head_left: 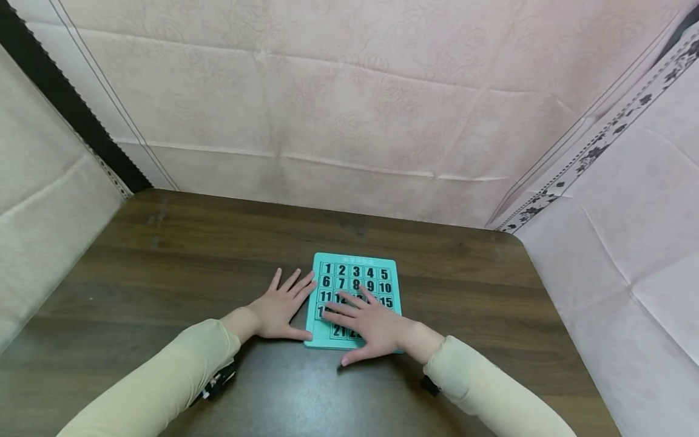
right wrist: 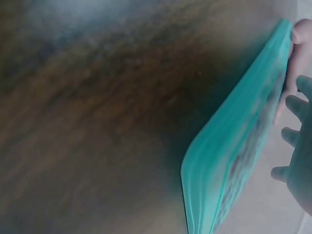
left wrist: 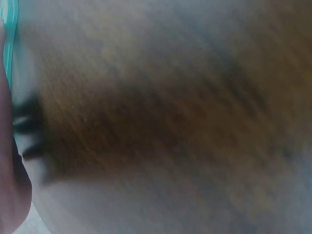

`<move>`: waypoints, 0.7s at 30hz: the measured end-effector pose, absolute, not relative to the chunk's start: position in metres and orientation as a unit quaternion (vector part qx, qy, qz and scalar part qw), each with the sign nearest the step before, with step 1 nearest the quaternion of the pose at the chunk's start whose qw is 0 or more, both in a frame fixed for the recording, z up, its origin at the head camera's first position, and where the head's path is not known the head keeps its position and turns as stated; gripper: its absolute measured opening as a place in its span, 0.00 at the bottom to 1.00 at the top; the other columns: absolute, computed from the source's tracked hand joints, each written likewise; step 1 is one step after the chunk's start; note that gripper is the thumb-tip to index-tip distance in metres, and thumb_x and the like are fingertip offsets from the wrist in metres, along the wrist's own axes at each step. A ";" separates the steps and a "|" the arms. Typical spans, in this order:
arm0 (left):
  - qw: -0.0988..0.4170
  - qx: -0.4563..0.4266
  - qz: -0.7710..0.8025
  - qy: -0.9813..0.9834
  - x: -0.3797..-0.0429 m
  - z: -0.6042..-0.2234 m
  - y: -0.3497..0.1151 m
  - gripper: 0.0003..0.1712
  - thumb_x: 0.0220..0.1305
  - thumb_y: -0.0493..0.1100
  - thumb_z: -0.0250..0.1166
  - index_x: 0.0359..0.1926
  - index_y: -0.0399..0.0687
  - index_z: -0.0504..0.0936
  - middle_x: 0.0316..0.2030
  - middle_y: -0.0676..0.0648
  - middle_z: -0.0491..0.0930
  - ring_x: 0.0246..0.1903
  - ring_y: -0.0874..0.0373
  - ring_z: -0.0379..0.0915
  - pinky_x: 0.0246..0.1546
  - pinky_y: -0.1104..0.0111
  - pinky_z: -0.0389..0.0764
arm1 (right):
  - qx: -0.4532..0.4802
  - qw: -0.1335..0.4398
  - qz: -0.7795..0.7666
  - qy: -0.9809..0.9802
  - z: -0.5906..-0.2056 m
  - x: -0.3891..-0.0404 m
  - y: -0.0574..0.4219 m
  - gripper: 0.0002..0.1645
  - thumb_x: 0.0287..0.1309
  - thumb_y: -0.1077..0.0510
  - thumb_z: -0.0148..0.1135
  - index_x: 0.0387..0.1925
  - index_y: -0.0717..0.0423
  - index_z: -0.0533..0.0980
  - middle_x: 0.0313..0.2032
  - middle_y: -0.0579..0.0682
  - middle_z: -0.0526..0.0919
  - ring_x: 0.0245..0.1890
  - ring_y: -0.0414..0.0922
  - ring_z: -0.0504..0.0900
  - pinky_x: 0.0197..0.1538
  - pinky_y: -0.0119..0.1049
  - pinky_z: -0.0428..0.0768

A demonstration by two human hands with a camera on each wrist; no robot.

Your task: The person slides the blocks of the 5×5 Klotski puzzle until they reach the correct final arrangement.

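Note:
A turquoise number puzzle board point(head_left: 355, 259) lies flat on the table, rows of black numerals showing on its square tiles. My left hand point(head_left: 278, 311) is spread beside its left edge, fingertips and thumb right at the rim. Over the board's lower right part reaches my right hand point(head_left: 378, 328), its fingers stretched across the tiles and hiding several numbers. In the right wrist view the board point(right wrist: 214, 146) appears edge-on, and the right hand's fingers point(right wrist: 294, 106) extend above its face. Only a turquoise strip point(left wrist: 9, 39) of the board enters the left wrist view.
The brown wood-grain table point(head_left: 218, 243) extends around the board. Pale patterned cloth point(head_left: 349, 109) hangs behind it, with more white cloth point(head_left: 628, 243) along the right side and the left. A black strip point(head_left: 76, 103) runs down the left corner.

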State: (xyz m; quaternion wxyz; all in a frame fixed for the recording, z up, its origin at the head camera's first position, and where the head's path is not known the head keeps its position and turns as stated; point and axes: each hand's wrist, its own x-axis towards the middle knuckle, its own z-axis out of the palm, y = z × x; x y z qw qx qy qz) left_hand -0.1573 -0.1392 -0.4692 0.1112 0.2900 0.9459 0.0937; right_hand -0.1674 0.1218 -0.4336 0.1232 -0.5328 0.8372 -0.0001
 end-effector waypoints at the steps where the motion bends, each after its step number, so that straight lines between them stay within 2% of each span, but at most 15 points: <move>1: 0.110 0.290 0.095 0.946 -0.157 -0.469 -0.139 0.60 0.51 0.79 0.50 0.74 0.47 0.45 0.74 0.45 0.39 0.73 0.41 0.33 0.66 0.38 0.32 | -0.532 0.119 -0.006 0.838 -0.433 -0.167 0.125 0.50 0.54 0.26 0.49 0.73 0.40 0.49 0.73 0.42 0.50 0.74 0.51 0.44 0.69 0.61 0.43; 14: 0.098 0.296 0.101 0.945 -0.158 -0.474 -0.136 0.61 0.50 0.80 0.50 0.74 0.47 0.45 0.74 0.45 0.39 0.73 0.41 0.34 0.66 0.38 0.32 | -0.482 0.101 -0.053 0.869 -0.441 -0.153 0.202 0.52 0.51 0.31 0.57 0.72 0.48 0.53 0.72 0.48 0.54 0.72 0.56 0.49 0.67 0.64 0.43; 21: 0.088 0.300 0.102 0.945 -0.159 -0.473 -0.138 0.61 0.50 0.79 0.52 0.73 0.45 0.47 0.74 0.44 0.41 0.72 0.40 0.35 0.65 0.38 0.34 | -0.473 0.092 -0.050 0.875 -0.449 -0.137 0.235 0.53 0.52 0.27 0.53 0.72 0.48 0.52 0.72 0.48 0.55 0.72 0.57 0.51 0.65 0.64 0.45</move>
